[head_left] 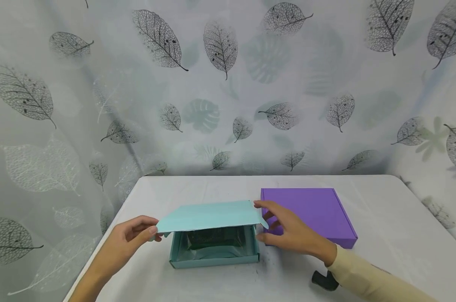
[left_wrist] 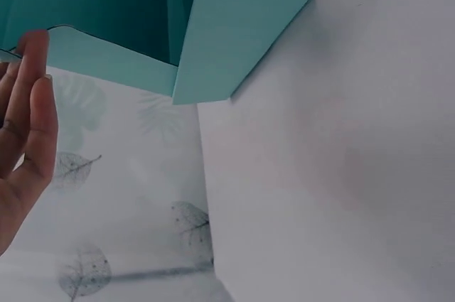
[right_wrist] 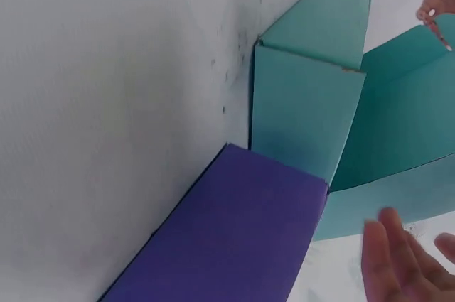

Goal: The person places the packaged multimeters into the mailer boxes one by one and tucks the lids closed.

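A turquoise cardboard box [head_left: 214, 264] stands on the table with its hinged lid [head_left: 213, 216] partly raised. Inside lies a dark item in clear plastic [head_left: 216, 239]; its kind is hard to tell. My left hand [head_left: 128, 239] pinches the lid's left front corner between thumb and fingers, also seen in the left wrist view. At the lid's right end is my right hand [head_left: 288, 228], index finger by the lid's edge and thumb near the box's right side. In the right wrist view its fingers [right_wrist: 405, 259] are spread and hold nothing.
A closed purple box [head_left: 307, 209] sits right of the turquoise one, partly behind my right hand. A small black object [head_left: 325, 280] shows beside the right sleeve [head_left: 367, 272]. Leaf-patterned curtains [head_left: 228, 92] surround the white table [head_left: 386, 218] at the back and sides.
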A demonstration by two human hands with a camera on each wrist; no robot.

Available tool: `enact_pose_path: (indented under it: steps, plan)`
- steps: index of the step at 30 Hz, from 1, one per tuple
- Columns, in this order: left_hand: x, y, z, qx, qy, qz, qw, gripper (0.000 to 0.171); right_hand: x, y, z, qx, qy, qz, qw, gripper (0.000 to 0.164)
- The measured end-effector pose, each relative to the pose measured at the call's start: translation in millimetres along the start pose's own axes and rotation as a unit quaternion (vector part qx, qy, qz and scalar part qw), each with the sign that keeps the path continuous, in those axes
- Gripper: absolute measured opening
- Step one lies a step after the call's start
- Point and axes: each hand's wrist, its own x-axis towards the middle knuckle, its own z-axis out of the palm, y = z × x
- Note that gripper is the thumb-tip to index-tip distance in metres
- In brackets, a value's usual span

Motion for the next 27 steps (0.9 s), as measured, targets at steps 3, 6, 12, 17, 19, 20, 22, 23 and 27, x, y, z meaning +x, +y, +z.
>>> enact_pose_path:
  steps: [3, 6, 12, 17, 19, 20, 22, 23, 27]
  plan:
    - [-3.1, -0.9, 2.1, -0.002, 0.002, -0.008, 1.0, 0.02, -3, -5, 1, -0.018, 0.035, -0.018, 0.999, 0.06]
    - [-5.7, -2.1, 4.6, -0.007, 0.004, -0.017, 0.9998, 0.019, -6, -9, 3, -0.026, 0.065, -0.044, 0.997, 0.045]
    - [-12.4, -6.0, 10.0, -0.019, 0.012, -0.053, 0.9983, 0.022, -11, -15, 10, -0.009, 0.093, -0.077, 0.993, 0.023]
    - [-18.9, -11.0, 14.7, -0.023, 0.018, -0.089, 0.9956, 0.026, -17, -17, 15, 0.005, 0.096, -0.073, 0.993, 0.017]
    - [-21.4, -11.7, 16.5, -0.028, 0.019, -0.1, 0.9944, 0.028, -20, -18, 17, 0.011, 0.095, -0.063, 0.993, 0.016]
    - [-22.6, -12.0, 17.4, -0.028, 0.021, -0.103, 0.9941, 0.028, -21, -18, 18, 0.013, 0.094, -0.058, 0.994, 0.015]
    - [-24.6, -13.1, 19.0, -0.031, 0.026, -0.109, 0.9932, 0.027, -22, -18, 20, 0.017, 0.092, -0.048, 0.994, 0.014]
    - [-25.5, -13.8, 19.8, -0.032, 0.029, -0.111, 0.9929, 0.026, -23, -18, 21, 0.02, 0.092, -0.045, 0.995, 0.013]
    - [-28.6, -16.9, 23.0, -0.032, 0.033, -0.127, 0.9909, 0.026, -25, -18, 24, 0.028, 0.093, -0.031, 0.995, 0.01]
